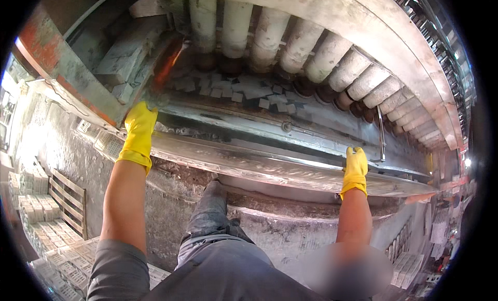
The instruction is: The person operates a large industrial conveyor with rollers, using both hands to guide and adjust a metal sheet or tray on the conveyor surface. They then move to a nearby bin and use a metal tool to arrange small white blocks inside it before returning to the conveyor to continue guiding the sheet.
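Both my hands wear yellow rubber gloves and rest at the front of a large wet machine. My left hand (pixel 138 134) is closed at the left end of a long metal rail (pixel 249 162), close to the rusty frame post; its fingertips are partly hidden. Farther right, my right hand (pixel 355 168) has its fingers curled over the same rail. Behind the rail lies a dark machine bed with several small pale square pieces (pixel 237 97) scattered on it. A row of thick grey cylinders (pixel 270 36) stands above the bed.
A curved, stained beam (pixel 358 21) runs over the cylinders. An orange-rusted frame post (pixel 67 72) rises at left. A thin upright rod (pixel 382 137) stands right of my right hand. Stacked pale blocks (pixel 39 210) and a wooden pallet (pixel 67 205) are at lower left.
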{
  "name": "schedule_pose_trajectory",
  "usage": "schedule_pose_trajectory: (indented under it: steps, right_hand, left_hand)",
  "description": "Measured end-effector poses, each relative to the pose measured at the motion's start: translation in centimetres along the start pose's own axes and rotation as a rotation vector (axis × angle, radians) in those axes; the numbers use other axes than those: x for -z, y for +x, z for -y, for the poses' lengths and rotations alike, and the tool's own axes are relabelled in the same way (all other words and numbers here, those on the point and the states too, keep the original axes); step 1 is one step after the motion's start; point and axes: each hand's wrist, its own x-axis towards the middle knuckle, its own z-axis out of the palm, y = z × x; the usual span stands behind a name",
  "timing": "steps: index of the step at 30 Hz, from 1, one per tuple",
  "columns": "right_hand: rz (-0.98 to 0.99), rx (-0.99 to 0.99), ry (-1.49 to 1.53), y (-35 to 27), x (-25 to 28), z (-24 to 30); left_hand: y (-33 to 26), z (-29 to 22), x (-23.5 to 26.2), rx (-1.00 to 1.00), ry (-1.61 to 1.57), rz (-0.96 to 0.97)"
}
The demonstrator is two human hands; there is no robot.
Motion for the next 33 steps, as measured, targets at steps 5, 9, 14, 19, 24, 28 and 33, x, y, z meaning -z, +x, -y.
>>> schedule_pose_trajectory:
  steps: [5,9,14,19,24,28,33]
  right_hand:
    - [-0.001,0.007,0.005,0.0,0.1,0.4]
    - [0.02,-0.008,0.037,0.1,0.2,0.5]
    - [0.021,-0.011,0.056,0.6,0.0,0.5]
    - [0.01,0.008,0.054,1.1,-0.3,0.5]
    - [0.022,0.015,0.022,2.3,-0.6,0.9]
    - [0.015,0.008,-0.004,3.0,-0.8,1.4]
    - [0.036,-0.028,-0.02,3.5,-0.5,3.0]
  left_hand:
    - [0.2,-0.7,0.6,0.067,0.031,0.062]
    - [-0.1,-1.6,1.6,0.074,0.016,0.071]
    - [0.0,-1.8,1.7,0.09,0.003,0.087]
    - [0.6,-1.5,1.0,0.053,0.013,0.053]
    - [1.3,-1.5,0.8,0.038,0.028,0.017]
    - [1.9,-2.0,0.8,0.025,0.032,0.016]
    - [2.6,-2.7,0.9,0.016,0.013,0.015]
